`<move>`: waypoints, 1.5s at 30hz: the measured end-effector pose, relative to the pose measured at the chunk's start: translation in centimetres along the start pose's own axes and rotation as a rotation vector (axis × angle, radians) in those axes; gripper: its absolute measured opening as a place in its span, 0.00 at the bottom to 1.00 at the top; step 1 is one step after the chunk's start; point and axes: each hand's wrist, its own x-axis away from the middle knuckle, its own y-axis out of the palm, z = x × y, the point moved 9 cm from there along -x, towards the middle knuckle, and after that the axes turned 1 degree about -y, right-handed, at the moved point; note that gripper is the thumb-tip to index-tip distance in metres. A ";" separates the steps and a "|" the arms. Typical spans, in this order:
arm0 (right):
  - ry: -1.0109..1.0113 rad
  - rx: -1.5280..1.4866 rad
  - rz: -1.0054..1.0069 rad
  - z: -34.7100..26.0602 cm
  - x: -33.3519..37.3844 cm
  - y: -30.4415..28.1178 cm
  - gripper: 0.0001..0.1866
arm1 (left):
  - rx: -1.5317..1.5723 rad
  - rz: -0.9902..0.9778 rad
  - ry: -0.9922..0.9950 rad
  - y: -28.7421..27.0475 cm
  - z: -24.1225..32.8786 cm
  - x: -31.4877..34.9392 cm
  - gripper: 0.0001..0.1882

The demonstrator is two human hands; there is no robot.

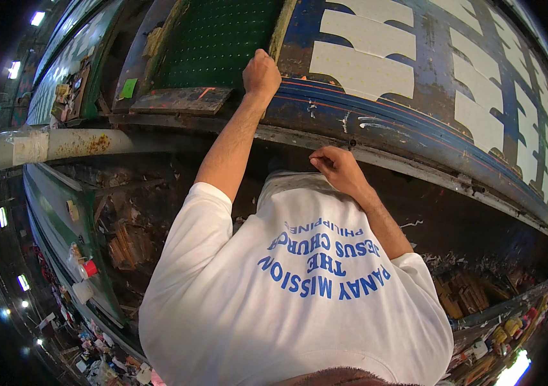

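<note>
My left hand (262, 76) is a fist at the near right corner of a green panel (216, 45) patterned with rows of pale dots. It closes over the near end of the worn yellowish wooden strip (281, 32) along the panel's right side; the fingertips are hidden. Closer to my body, my right hand (339, 169) hangs by the table's metal edge, just past the hem of my white shirt (287, 296). Its fingers are curled in, and whatever they hold, if anything, is hidden. Right of the panel, pale cut pieces (364, 67) lie in rows on a blue-stained tabletop (293, 48).
A worn plank (180, 101) lies along the panel's near side, with a green scrap (128, 88) to its left. A rusty pale pipe (81, 143) stands out at left. Another long table (71, 238) holds a red-and-white container (87, 270). Wood scraps (129, 244) lie below.
</note>
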 end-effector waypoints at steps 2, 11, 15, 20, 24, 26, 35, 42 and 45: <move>-0.013 0.009 -0.014 -0.1 -0.1 0.2 0.10 | -0.010 -0.004 0.009 -0.3 0.3 -0.1 0.08; -0.028 0.015 -0.098 -0.2 -0.9 2.1 0.09 | -0.192 -0.095 0.106 -1.4 2.8 1.8 0.07; -0.052 0.055 -0.120 -0.7 -1.2 2.8 0.10 | -0.215 -0.099 0.137 -1.3 3.0 2.4 0.07; -0.026 0.040 -0.150 -0.9 -1.4 3.7 0.10 | -0.146 -0.080 0.102 -1.2 2.3 1.6 0.06; -0.001 0.016 -0.155 -1.2 -1.8 4.3 0.10 | -0.095 -0.139 0.055 -1.0 1.3 0.9 0.12; -0.006 0.018 -0.154 -1.5 -2.1 4.5 0.10 | -0.112 -0.154 0.098 -0.9 1.5 0.9 0.10; 0.040 0.028 -0.078 -1.8 -4.1 5.3 0.10 | 0.103 -0.071 0.184 -2.1 0.4 1.5 0.07; 0.026 -0.014 0.120 -2.7 -7.5 3.0 0.09 | 0.450 -0.091 0.312 -6.7 -0.5 9.6 0.07; 0.086 -0.011 0.235 -2.4 -9.8 1.5 0.08 | 0.563 -0.090 0.295 -8.6 -2.5 13.0 0.07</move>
